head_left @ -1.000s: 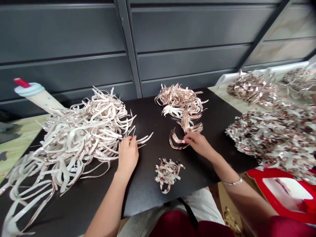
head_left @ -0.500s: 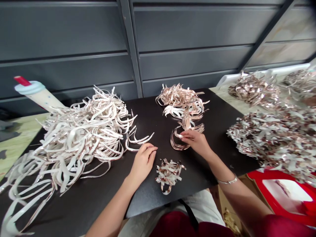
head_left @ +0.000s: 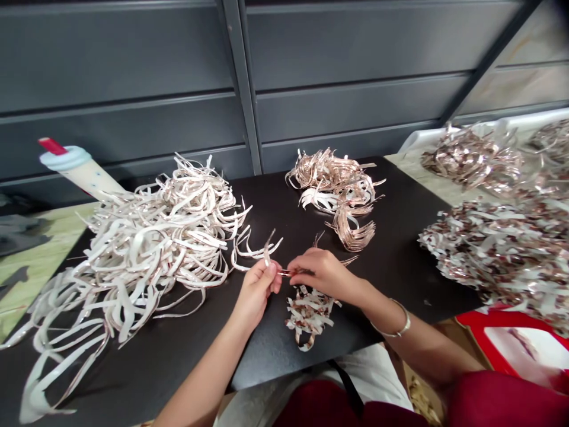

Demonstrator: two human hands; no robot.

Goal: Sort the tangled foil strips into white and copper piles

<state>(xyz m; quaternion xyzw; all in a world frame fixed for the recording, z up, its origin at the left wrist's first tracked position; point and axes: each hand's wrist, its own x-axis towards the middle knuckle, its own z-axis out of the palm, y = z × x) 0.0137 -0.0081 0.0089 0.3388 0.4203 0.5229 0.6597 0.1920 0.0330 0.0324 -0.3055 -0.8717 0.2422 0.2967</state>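
Between my two hands stretches a thin bundle of shiny rose-gold foil strips (head_left: 285, 273). My left hand (head_left: 260, 284) pinches one end, with a strip tip standing up above the thumb. My right hand (head_left: 322, 273) is closed on the other part, and loose ends stick out behind it. Just below my right hand lies a small cluster of knotted white and rose-gold strips (head_left: 310, 317). Beyond it sits a curved bunch of rose-gold strips (head_left: 354, 228), in front of a larger rose-gold pile (head_left: 331, 172).
A big heap of white curly strips (head_left: 164, 237) covers the left of the black table mat (head_left: 267, 204). Behind it a cup with a red straw (head_left: 89, 175) leans. Fluffy knotted garlands (head_left: 502, 255) fill the right side, above a red container (head_left: 493, 338).
My right hand has come left from the rose-gold bunch, bringing a few strips to my left hand. My left hand has closed on their end.
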